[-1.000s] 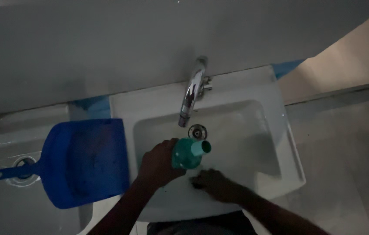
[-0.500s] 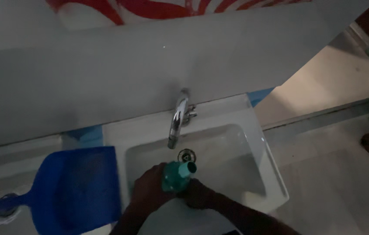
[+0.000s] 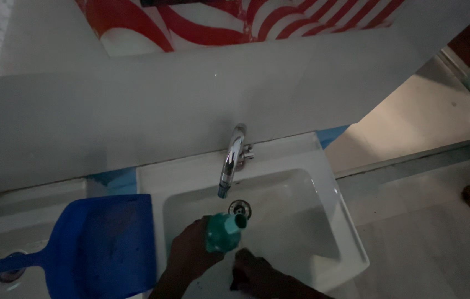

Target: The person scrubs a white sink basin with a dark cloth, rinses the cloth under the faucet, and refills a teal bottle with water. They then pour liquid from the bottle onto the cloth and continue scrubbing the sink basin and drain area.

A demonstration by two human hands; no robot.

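Left hand [image 3: 190, 252] grips teal bottle [image 3: 223, 231]; right hand [image 3: 254, 271] just beside.

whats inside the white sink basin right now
Both hands: the left hand grips a teal bottle and the right hand presses the sink floor, covering it. The drain shows.

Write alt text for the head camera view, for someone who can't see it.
In dim light, a person's left hand holds a teal bottle over a white sink, below a chrome tap; the right hand rests in the basin. A blue dustpan lies left.
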